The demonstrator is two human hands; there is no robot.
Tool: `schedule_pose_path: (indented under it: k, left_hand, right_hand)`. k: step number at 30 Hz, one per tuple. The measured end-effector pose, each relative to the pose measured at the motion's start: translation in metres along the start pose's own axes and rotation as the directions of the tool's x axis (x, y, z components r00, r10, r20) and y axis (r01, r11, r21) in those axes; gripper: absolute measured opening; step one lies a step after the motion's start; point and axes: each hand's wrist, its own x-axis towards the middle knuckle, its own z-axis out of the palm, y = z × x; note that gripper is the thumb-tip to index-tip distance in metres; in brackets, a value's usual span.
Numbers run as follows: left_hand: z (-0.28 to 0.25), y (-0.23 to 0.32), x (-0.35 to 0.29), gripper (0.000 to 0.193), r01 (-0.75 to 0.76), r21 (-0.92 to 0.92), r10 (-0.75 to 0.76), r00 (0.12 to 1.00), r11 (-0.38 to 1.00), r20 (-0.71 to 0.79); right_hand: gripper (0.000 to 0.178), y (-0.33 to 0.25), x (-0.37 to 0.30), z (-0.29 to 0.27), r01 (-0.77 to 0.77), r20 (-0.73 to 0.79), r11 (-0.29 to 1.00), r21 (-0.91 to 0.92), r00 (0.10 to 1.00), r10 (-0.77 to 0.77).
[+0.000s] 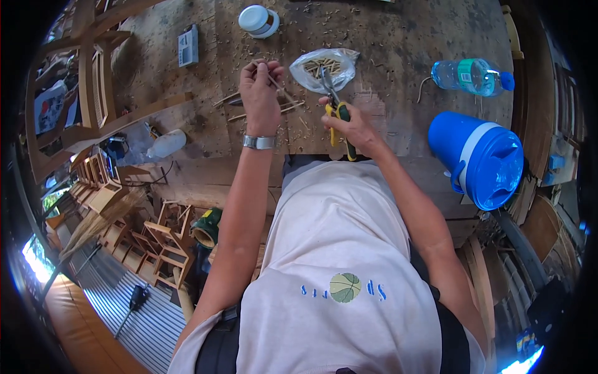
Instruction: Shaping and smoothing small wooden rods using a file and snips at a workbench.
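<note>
My left hand [260, 93], with a metal watch [259, 142] on its wrist, is closed in a pinch over the workbench. A thin wooden stick [278, 85] comes out from between its fingers. In my right hand [355, 124] is a pair of pliers [342, 112] with yellow and dark green handles. The pliers' jaws point away from me, over the near part of a clear plastic bag [346, 75] that holds many short wooden pieces [333, 65]. Several more thin sticks [291, 108] lie on the bench just right of and below my left hand.
A white-lidded jar [258, 22] and a small box [187, 46] stand farther back on the workbench [218, 143]. To the right are a lying water bottle [470, 77] and a blue cooler jug [476, 156]. Wooden frames [93, 81] rise at the left; wood scraps dot the bench.
</note>
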Motion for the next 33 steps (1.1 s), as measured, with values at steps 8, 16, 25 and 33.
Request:
schedule_pose_path:
  k: [8,16,25,33]
  left_hand:
    - [-0.008,-0.010,-0.001,0.010,0.074,-0.209,-0.095,0.991,0.975,-0.092]
    - [-0.018,-0.003,-0.032,0.030,-0.664,0.738,0.386,0.654,-0.122,0.651]
    - [-0.007,-0.005,-0.012,0.020,-0.205,0.864,-0.211,0.920,0.460,0.331]
    - [-0.005,-0.042,0.012,0.019,-0.486,0.834,-0.004,0.863,0.262,0.505]
  right_hand:
    - [0.033,0.000,0.000,0.025,0.094,-0.045,0.976,0.194,0.995,-0.087]
    - [0.029,-0.031,-0.008,-0.002,0.022,-0.019,0.990,0.139,1.000,-0.019]
    - [0.042,-0.014,-0.009,-0.018,-0.088,-0.181,0.996,0.030,0.979,0.092]
    - [0.040,0.005,0.017,-0.009,-0.188,-0.121,0.938,-0.293,0.980,0.159]
